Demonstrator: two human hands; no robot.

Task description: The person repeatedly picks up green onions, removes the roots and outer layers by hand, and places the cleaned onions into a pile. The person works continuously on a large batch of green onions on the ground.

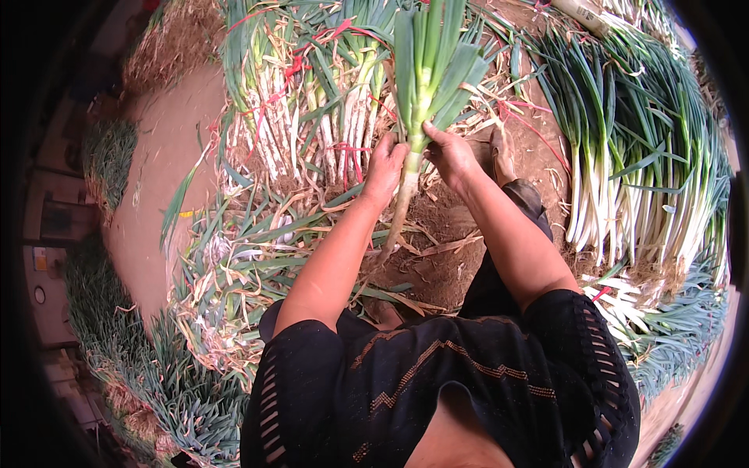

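Note:
Held up in front of me is a large Welsh onion (408, 186), its green leaves fanned away from me. Its soil-stained white shank slants down to the roots between my forearms. My left hand (386, 165) grips it from the left, just below where the leaves spread. Opposite, my right hand (452, 153) pinches the stalk, thumb along the leaf bases; some of those fingers are hidden behind it. Beyond my left hand lie unpeeled Welsh onions (345, 126) with dry outer skins, partly tied with red plastic twine (292, 67).
Stripped leaves and skins (228, 281) litter the ground at left. On the right rest cleaned Welsh onions (632, 175) with white shanks. More onion heaps (158, 362) line the lower left beside bare floor (169, 158). A shoe (502, 155) shows past my right forearm.

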